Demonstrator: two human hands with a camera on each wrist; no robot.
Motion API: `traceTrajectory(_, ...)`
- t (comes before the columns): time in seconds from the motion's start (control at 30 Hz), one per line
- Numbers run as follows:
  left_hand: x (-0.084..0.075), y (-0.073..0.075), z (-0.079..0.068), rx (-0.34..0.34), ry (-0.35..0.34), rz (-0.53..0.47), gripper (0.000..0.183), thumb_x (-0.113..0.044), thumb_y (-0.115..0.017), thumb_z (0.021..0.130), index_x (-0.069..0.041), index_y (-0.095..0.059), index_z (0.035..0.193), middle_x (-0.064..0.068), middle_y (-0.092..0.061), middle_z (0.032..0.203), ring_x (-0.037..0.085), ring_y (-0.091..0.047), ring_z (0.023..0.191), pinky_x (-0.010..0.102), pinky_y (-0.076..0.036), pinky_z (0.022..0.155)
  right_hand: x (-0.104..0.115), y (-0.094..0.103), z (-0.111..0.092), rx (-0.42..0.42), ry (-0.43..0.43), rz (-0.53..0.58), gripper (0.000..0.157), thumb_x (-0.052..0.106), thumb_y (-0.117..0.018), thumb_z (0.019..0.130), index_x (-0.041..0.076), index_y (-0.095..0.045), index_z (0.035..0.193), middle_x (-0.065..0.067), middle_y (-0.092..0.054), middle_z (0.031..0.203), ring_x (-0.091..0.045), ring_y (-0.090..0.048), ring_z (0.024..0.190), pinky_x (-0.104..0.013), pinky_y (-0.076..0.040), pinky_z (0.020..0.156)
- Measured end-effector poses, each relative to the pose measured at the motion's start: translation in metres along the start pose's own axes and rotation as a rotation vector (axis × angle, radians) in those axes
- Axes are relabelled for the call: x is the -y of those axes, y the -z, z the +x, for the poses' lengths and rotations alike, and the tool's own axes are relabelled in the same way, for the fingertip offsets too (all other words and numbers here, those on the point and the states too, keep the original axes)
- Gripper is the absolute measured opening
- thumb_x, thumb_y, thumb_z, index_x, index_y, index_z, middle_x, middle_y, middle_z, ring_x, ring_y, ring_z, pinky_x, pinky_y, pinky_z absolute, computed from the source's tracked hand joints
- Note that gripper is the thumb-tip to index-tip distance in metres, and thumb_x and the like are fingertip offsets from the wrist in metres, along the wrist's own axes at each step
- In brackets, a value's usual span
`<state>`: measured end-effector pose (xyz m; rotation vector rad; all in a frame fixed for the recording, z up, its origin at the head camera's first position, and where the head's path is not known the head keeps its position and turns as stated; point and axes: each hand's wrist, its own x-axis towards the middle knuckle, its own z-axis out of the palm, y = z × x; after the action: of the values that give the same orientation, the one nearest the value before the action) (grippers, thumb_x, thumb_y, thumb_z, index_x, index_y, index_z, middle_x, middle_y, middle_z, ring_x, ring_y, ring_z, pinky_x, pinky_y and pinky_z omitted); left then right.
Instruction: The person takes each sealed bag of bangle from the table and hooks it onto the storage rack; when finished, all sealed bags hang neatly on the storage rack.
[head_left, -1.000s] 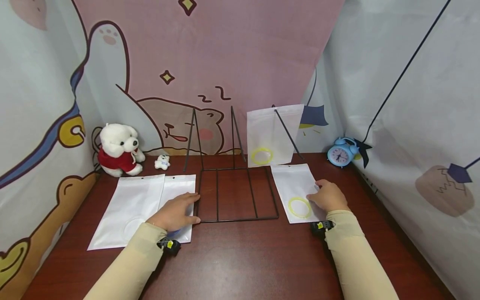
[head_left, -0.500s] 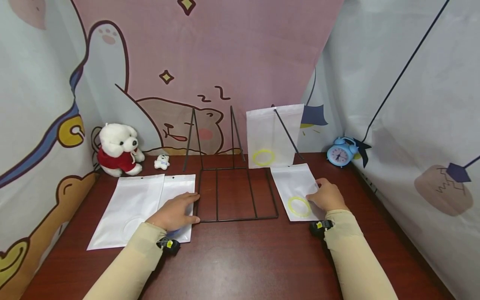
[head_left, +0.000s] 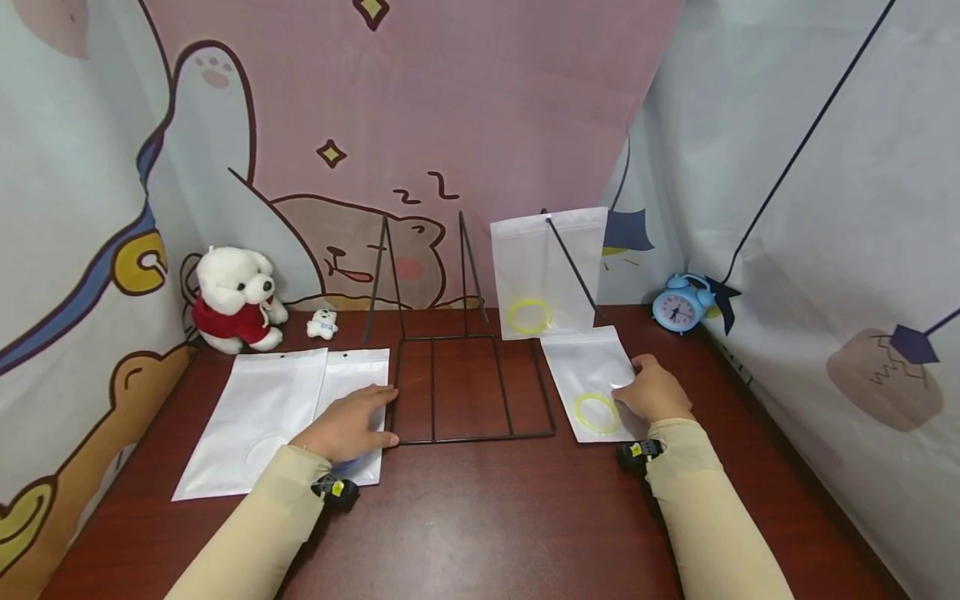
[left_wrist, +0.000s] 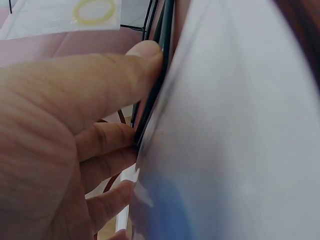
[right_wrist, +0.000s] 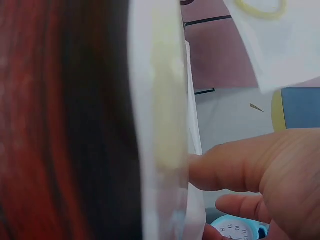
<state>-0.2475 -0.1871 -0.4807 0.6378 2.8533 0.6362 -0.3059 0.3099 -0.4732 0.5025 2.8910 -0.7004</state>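
In the head view, my left hand (head_left: 347, 423) rests over a white zip bag (head_left: 356, 375), its thumb and fingertips touching the left rod of a black wire rack (head_left: 474, 440). The left wrist view shows these fingers (left_wrist: 107, 137) against the dark rod, with something blue in the bag beside them. My right hand (head_left: 656, 390) holds the right edge of another white zip bag (head_left: 581, 358) between thumb and fingers; a yellow ring (head_left: 597, 413) shows through it. In the right wrist view, the thumb (right_wrist: 225, 167) lies on that bag; some fingertips are hidden.
Another white zip bag (head_left: 551, 258) with a yellow ring hangs from the rack's right hook. A larger white bag (head_left: 258, 408) lies left. Toward the back are a plush dog (head_left: 236, 300), a tiny white figure (head_left: 322, 324) and a blue alarm clock (head_left: 678, 308).
The hanging bag has swung slightly, its lower end shifting right and down. The near edge of the bag at my right hand has shifted a little. My left hand has stayed in place.
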Motion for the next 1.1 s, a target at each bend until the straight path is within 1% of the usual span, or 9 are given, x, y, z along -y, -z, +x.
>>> traceTrajectory(0.17, 0.001, 0.0, 0.0, -0.006, 0.0, 0.0, 0.079, -0.035, -0.08, 0.093, 0.001, -0.048, 0.156, 0.021, -0.045, 0.163, 0.044, -0.04, 0.152, 0.062, -0.035, 0.121, 0.003, 0.0, -0.001, -0.002, -0.015, 0.01, 0.086, 0.023, -0.08, 0.088, 0.003, -0.035, 0.158, -0.036, -0.047, 0.152, -0.057, -0.049, 0.132, -0.084, -0.028, 0.107)
traceTrajectory(0.27, 0.002, 0.0, 0.0, -0.007, 0.0, 0.0, 0.079, -0.034, -0.08, 0.093, 0.001, -0.048, 0.156, 0.021, -0.045, 0.163, 0.043, -0.04, 0.152, 0.062, -0.035, 0.121, 0.004, -0.001, -0.003, -0.007, 0.0, 0.019, 0.086, 0.023, -0.079, 0.088, 0.002, -0.034, 0.158, -0.036, -0.048, 0.151, -0.055, -0.051, 0.131, -0.081, -0.032, 0.107)
traceTrajectory(0.43, 0.003, -0.002, 0.001, -0.002, -0.002, 0.005, 0.079, -0.034, -0.08, 0.093, 0.001, -0.048, 0.156, 0.02, -0.045, 0.163, 0.043, -0.04, 0.152, 0.062, -0.035, 0.121, 0.0, -0.001, -0.002, -0.01, 0.06, 0.069, 0.089, 0.02, -0.08, 0.089, -0.002, -0.03, 0.16, -0.038, -0.045, 0.151, -0.054, -0.051, 0.13, -0.074, -0.041, 0.109)
traceTrajectory(0.57, 0.002, -0.002, 0.002, 0.001, -0.003, 0.003, 0.079, -0.035, -0.08, 0.093, 0.0, -0.048, 0.156, 0.02, -0.044, 0.164, 0.043, -0.04, 0.152, 0.062, -0.035, 0.121, -0.005, -0.001, 0.002, 0.0, 0.112, 0.109, 0.092, 0.017, -0.081, 0.088, -0.004, -0.027, 0.161, -0.039, -0.04, 0.154, -0.054, -0.047, 0.135, -0.072, -0.038, 0.114)
traceTrajectory(0.67, 0.002, -0.001, 0.001, -0.001, -0.002, -0.002, 0.079, -0.035, -0.08, 0.093, 0.001, -0.048, 0.156, 0.021, -0.045, 0.163, 0.044, -0.04, 0.151, 0.063, -0.035, 0.121, -0.006, -0.001, 0.004, 0.024, 0.116, 0.135, 0.093, 0.016, -0.081, 0.088, -0.003, -0.027, 0.161, -0.037, -0.037, 0.158, -0.052, -0.044, 0.139, -0.071, -0.036, 0.116)
traceTrajectory(0.8, 0.002, -0.001, 0.001, 0.0, 0.0, -0.005, 0.079, -0.036, -0.08, 0.093, 0.001, -0.048, 0.156, 0.02, -0.045, 0.163, 0.044, -0.04, 0.152, 0.063, -0.035, 0.121, -0.007, -0.002, 0.004, 0.034, 0.072, 0.199, 0.086, 0.015, -0.078, 0.092, 0.0, -0.03, 0.161, -0.032, -0.034, 0.163, -0.05, -0.042, 0.141, -0.07, -0.034, 0.119)
traceTrajectory(0.87, 0.002, -0.002, 0.001, 0.0, -0.002, -0.003, 0.079, -0.036, -0.08, 0.093, 0.001, -0.048, 0.156, 0.02, -0.045, 0.163, 0.044, -0.04, 0.151, 0.063, -0.035, 0.121, -0.007, -0.002, 0.005, 0.019, 0.05, 0.232, 0.078, 0.015, -0.075, 0.095, 0.002, -0.035, 0.16, -0.031, -0.035, 0.164, -0.049, -0.041, 0.142, -0.07, -0.033, 0.119)
traceTrajectory(1.0, 0.003, -0.002, 0.001, -0.003, -0.007, 0.0, 0.079, -0.035, -0.08, 0.092, 0.001, -0.049, 0.155, 0.021, -0.045, 0.163, 0.044, -0.04, 0.151, 0.063, -0.035, 0.121, -0.009, -0.001, 0.008, -0.034, 0.061, 0.267, 0.061, 0.017, -0.069, 0.1, 0.0, -0.044, 0.153, -0.031, -0.04, 0.16, -0.05, -0.043, 0.141, -0.069, -0.034, 0.119)
traceTrajectory(1.1, 0.003, -0.001, 0.0, -0.005, -0.008, 0.002, 0.079, -0.035, -0.08, 0.092, 0.002, -0.049, 0.155, 0.021, -0.045, 0.163, 0.044, -0.04, 0.151, 0.063, -0.035, 0.121, -0.009, 0.002, 0.009, -0.065, 0.103, 0.283, 0.055, 0.015, -0.068, 0.1, -0.003, -0.048, 0.149, -0.032, -0.043, 0.157, -0.051, -0.044, 0.139, -0.068, -0.034, 0.119)
